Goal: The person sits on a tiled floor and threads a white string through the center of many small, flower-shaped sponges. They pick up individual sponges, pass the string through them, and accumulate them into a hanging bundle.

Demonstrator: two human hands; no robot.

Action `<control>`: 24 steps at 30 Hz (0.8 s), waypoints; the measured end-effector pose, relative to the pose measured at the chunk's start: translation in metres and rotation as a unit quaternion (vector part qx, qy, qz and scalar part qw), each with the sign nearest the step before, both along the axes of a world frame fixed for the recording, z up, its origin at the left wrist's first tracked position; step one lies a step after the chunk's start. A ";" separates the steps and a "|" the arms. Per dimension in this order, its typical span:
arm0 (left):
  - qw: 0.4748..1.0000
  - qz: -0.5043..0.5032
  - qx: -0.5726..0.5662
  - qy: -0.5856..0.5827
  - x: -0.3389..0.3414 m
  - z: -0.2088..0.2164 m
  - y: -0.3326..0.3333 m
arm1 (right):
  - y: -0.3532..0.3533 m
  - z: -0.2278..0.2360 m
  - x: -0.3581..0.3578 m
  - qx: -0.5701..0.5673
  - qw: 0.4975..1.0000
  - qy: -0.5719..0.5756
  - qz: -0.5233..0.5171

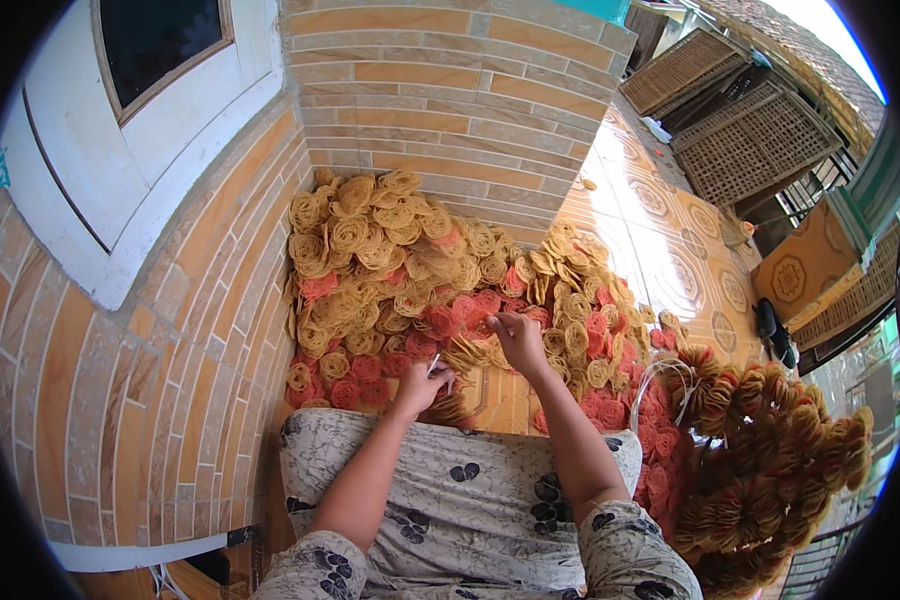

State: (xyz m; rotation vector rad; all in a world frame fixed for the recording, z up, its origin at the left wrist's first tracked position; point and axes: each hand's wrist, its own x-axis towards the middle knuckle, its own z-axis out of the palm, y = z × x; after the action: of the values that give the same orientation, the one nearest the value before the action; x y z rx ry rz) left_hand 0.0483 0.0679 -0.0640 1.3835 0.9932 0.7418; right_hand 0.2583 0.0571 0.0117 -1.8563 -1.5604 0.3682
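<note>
My left hand is closed around a thin white strip, whose end sticks up past the fingers. Just below that hand, a stack of yellow lacy discs lies by my lap, partly covered. My right hand is pinched together over the heap; an orange-red patch shows at its fingertips, but I cannot make out what it grips. Around both hands spreads a large pile of round, nest-like lacy discs, mostly yellow, with reddish-pink ones among them.
Bundles of stacked discs stand at my right, with looped white string beside them. A tiled brick-pattern wall borders the heap behind and left. Woven bamboo panels and a dark sandal are farther right on the patterned floor.
</note>
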 end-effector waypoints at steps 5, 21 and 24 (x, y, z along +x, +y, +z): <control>0.999 0.030 -0.002 0.037 -0.005 -0.009 0.002 | 0.005 0.008 -0.002 0.126 0.982 -0.104 0.099; 0.990 0.118 0.010 0.081 -0.023 -0.008 -0.007 | 0.044 -0.051 -0.015 -0.047 0.943 0.321 0.066; 0.988 0.109 0.033 0.102 -0.022 -0.007 -0.006 | 0.038 -0.041 -0.012 -0.040 0.932 0.347 0.094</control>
State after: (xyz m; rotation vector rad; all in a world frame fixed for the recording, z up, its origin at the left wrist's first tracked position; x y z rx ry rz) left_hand 0.0261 0.0619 -0.0712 1.4434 1.3077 0.8113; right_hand 0.2458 0.0955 -0.0293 -1.3947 -1.2249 1.0600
